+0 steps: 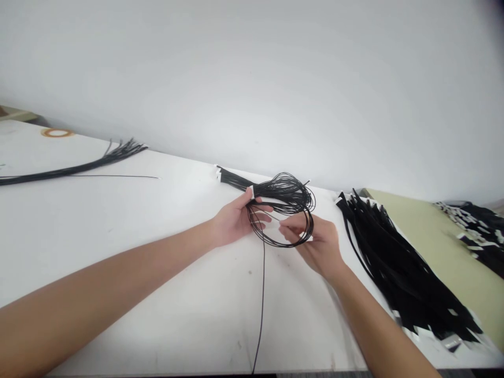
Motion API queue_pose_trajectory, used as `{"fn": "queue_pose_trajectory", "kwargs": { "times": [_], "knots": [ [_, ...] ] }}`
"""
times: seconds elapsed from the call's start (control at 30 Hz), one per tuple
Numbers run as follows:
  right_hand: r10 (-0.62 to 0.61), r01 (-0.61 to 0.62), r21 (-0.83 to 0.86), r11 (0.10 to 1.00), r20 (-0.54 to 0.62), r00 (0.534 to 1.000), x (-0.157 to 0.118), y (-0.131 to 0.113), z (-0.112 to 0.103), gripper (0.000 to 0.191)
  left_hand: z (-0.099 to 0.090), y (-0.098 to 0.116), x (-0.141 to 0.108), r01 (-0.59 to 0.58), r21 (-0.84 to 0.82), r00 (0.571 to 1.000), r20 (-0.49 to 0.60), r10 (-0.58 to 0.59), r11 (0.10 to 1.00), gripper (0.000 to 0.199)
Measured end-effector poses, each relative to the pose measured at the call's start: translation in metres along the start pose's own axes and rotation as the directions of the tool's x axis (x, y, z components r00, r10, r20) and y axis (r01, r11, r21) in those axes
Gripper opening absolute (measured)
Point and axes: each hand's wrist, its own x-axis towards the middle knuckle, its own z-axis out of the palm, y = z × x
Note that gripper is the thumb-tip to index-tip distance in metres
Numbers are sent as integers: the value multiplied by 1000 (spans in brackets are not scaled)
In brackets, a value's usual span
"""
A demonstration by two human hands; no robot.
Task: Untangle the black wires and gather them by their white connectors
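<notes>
My left hand (238, 218) grips a coiled black cable (281, 244) near the middle of the table, its thumb on top and its other fingers partly spread underneath. From this coil a single strand hangs down toward the table's front edge. My right hand (315, 236) reaches through the loop's right side, its thumb and forefinger pinched on a thin cable end beside the left fingers. Just behind the hands lies a bundle of looped black cables (289, 191) with white ends at its left. Where this bundle and the coil overlap, I cannot separate them clearly.
A thick bunch of black cables (397, 268) with white tags lies on the right of the white table (177, 315). Further right, more tagged cables (480, 226) rest on a pale green surface (425, 236). Long straight cables (79, 169) and a tape roll (44, 132) are at left.
</notes>
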Motion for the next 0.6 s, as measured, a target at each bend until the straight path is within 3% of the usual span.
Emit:
{"fn": "queue_pose_trajectory", "kwargs": {
  "times": [0.1, 0.27, 0.5, 0.6],
  "knots": [
    [243, -195, 267, 944, -160, 957, 4, -1, -10, 8, -3, 0, 2, -22, -3, 1000, 11, 22, 1000, 32],
    [475, -177, 582, 793, -412, 777, 14, -1, -25, 9, -5, -1, 2, -46, 28, 999, -20, 47, 999, 32],
    [629, -57, 807, 588, -412, 659, 22, 5, -40, 17, 3, -6, -3, -112, 228, 992, -21, 120, 967, 30],
    [660, 5, 871, 492, -377, 650, 24, 5, -46, 24, 5, -7, -4, -112, 293, 993, 8, 114, 949, 29]
  ]
}}
